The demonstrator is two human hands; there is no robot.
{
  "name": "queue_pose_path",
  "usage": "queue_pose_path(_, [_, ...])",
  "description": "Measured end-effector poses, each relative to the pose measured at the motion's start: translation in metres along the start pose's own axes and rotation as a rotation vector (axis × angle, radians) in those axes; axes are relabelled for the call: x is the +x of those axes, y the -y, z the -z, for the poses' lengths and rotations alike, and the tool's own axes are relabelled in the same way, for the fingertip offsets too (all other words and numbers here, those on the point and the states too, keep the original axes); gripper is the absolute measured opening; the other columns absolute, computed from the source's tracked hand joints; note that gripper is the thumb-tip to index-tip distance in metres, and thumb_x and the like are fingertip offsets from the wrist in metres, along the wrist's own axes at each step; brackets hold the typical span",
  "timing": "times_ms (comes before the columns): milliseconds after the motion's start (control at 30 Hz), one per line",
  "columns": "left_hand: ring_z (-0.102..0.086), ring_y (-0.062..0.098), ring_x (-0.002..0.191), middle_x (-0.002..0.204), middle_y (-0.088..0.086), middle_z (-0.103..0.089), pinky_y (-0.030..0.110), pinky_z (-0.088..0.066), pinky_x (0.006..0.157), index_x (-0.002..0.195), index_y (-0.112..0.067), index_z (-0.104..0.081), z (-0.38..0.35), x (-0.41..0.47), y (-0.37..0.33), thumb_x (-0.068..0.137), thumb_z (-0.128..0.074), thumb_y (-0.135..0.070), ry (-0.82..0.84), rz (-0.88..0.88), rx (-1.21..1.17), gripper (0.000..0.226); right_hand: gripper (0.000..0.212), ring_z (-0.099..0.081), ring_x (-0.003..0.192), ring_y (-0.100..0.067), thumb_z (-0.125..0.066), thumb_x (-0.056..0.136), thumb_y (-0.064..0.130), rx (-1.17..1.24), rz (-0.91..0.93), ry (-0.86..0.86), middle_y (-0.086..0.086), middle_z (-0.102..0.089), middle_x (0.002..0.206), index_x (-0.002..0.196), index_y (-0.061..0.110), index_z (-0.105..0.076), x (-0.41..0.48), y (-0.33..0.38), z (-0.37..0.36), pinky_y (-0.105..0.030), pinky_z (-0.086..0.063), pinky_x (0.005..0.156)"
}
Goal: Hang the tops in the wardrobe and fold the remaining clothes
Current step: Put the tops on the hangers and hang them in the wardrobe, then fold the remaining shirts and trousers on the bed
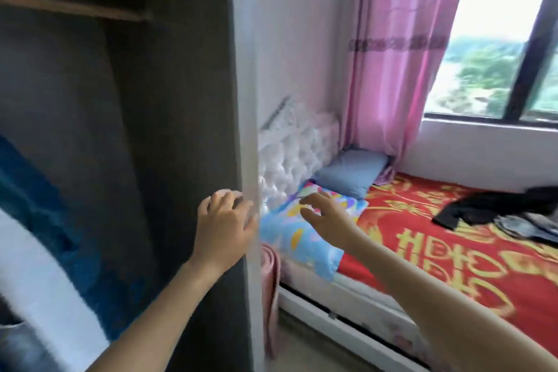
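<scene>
Head view: the bed (453, 266), under a red and gold spread, is the landmark here. The remaining clothes lie on it on the side toward the window (498, 39). There is a black garment (480, 208), crumpled and spread loosely, and just beside it, nearer the foot of the bed, a grey garment (522, 228) partly under it. Which of them is a top cannot be told from this heap.

The wardrobe (181, 100) stands at the head end of the bed, open and dark inside. A blue and white garment (45, 235) already hangs in it, blurred.

The left hand (225, 220) is up at the wardrobe's white front edge (246, 100), beside the head of the bed. Its fingers are loosely spread and it grasps nothing; whether it touches the edge is unclear. The right hand (327, 220) is stretched out above the patterned pillow (302, 238) at the head of the bed, fingers relaxed and apart, also empty. It is well apart from the clothes.

Both garments look soft, light and limp, so they will sag and trail if lifted by one corner. They are probably not slippery on the spread. The black one is best taken from the top of the heap, so the grey one is not dragged along. It should then be held by its shoulders or waistband with both hands and shaken flat before hanging or folding.
</scene>
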State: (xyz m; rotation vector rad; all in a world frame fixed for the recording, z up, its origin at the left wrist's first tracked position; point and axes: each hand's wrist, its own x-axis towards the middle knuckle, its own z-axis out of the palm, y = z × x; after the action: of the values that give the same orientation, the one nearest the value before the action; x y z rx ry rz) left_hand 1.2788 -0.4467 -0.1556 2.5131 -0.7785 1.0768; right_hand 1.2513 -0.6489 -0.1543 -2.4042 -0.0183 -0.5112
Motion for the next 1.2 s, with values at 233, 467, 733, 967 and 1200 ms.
queue_pose_path(233, [-0.065, 0.035, 0.080, 0.085, 0.013, -0.068, 0.048, -0.051, 0.065, 0.076, -0.010, -0.073, -0.100, -0.038, -0.209, 0.072, -0.057, -0.029, 0.409, -0.216, -0.342, 0.025, 0.030, -0.047, 0.116, -0.027, -0.047, 0.097, 0.019, -0.257, -0.491, -0.121, -0.012, -0.048, 0.123, 0.123, 0.007, -0.054, -0.198, -0.155, 0.132, -0.029, -0.037, 0.089])
queue_pose_path(467, [-0.043, 0.029, 0.123, 0.128, 0.011, -0.055, 0.043, -0.034, 0.096, 0.118, -0.012, -0.063, -0.136, -0.095, -0.424, 0.092, -0.054, -0.027, 0.643, -0.528, -0.681, 0.031, 0.036, -0.038, 0.122, -0.025, -0.049, 0.095, 0.022, -0.612, -0.932, -0.330, -0.010, -0.045, 0.127, 0.129, 0.010, -0.050, -0.415, -0.179, 0.217, -0.030, -0.032, 0.101])
queue_pose_path(733, [-0.043, 0.034, 0.123, 0.127, 0.011, -0.056, 0.041, -0.039, 0.096, 0.124, -0.010, -0.059, -0.062, -0.201, -0.592, 0.087, -0.042, -0.038, 0.879, -1.027, -1.057, 0.050, 0.029, -0.046, 0.116, -0.022, -0.057, 0.087, 0.019, -0.883, -1.324, -0.676, -0.007, -0.054, 0.119, 0.114, 0.011, -0.063, -0.602, -0.107, 0.215, -0.033, -0.043, 0.096])
queue_pose_path(967, [-0.038, 0.027, 0.128, 0.135, 0.004, -0.047, 0.035, -0.034, 0.100, 0.135, -0.017, -0.047, -0.011, -0.298, -0.624, 0.091, -0.045, -0.035, 0.969, -1.460, -1.202, 0.048, 0.033, -0.043, 0.098, -0.015, -0.082, 0.058, 0.009, -1.196, -1.580, -0.936, -0.006, -0.065, 0.096, 0.089, 0.011, -0.070, -0.680, -0.045, 0.149, -0.033, -0.057, 0.069])
queue_pose_path(1200, [-0.066, 0.035, 0.092, 0.105, 0.011, -0.066, 0.039, -0.056, 0.062, 0.108, -0.015, -0.061, 0.037, -0.355, -0.638, 0.061, -0.069, -0.036, 0.717, -1.752, -1.291, 0.052, 0.067, -0.044, 0.100, -0.016, -0.088, 0.052, 0.006, -1.278, -1.750, -1.123, 0.001, -0.049, 0.107, 0.107, 0.019, -0.053, -0.709, -0.003, 0.093, -0.034, -0.055, 0.072])
